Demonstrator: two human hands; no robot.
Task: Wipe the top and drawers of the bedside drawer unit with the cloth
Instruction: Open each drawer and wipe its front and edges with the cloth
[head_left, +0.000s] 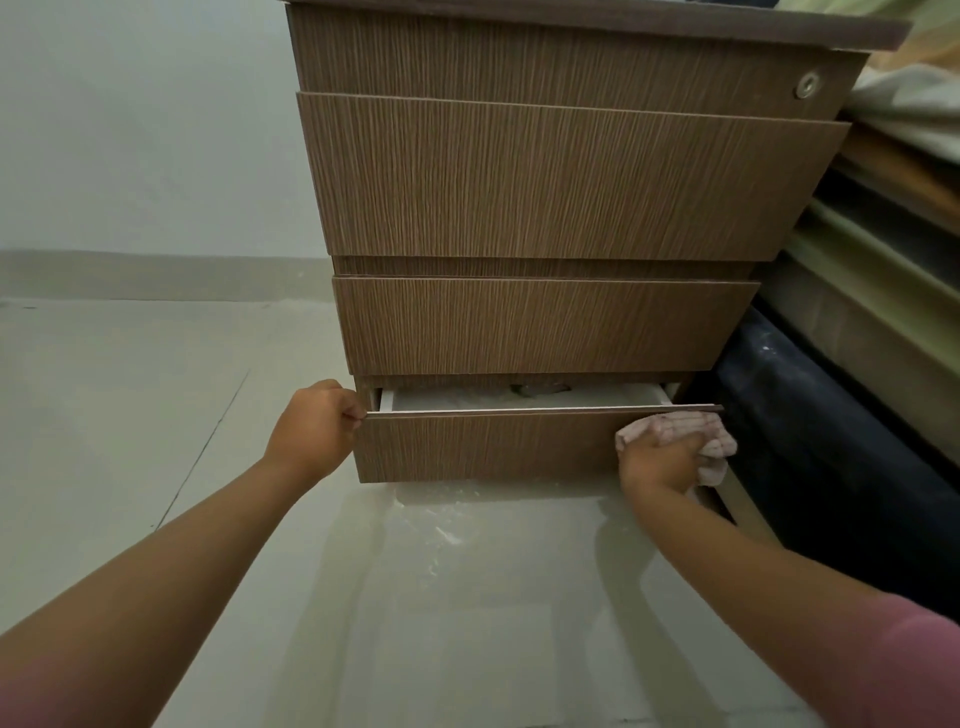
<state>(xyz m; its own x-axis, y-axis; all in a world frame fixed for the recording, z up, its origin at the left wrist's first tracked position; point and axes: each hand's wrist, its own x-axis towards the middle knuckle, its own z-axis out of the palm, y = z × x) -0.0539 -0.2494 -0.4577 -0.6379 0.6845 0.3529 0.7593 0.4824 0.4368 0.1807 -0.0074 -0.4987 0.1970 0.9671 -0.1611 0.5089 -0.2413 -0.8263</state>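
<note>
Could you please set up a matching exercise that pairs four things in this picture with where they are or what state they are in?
Things:
1. left hand
2. cloth
3. bottom drawer
4. keyhole

Places or states:
A. pulled partly open
B. at the top right corner of the unit's front
C. gripping the left end of the drawer front
D. pressed to the right end of the drawer front by the right hand

Pairs: 1-C, 2-D, 3-A, 4-B

- Dim, flat indoor light with a greenish cast.
- Soft arm shadows on the glossy floor (467, 597).
- Wide-angle bending at the edges; near sleeves blurred.
</note>
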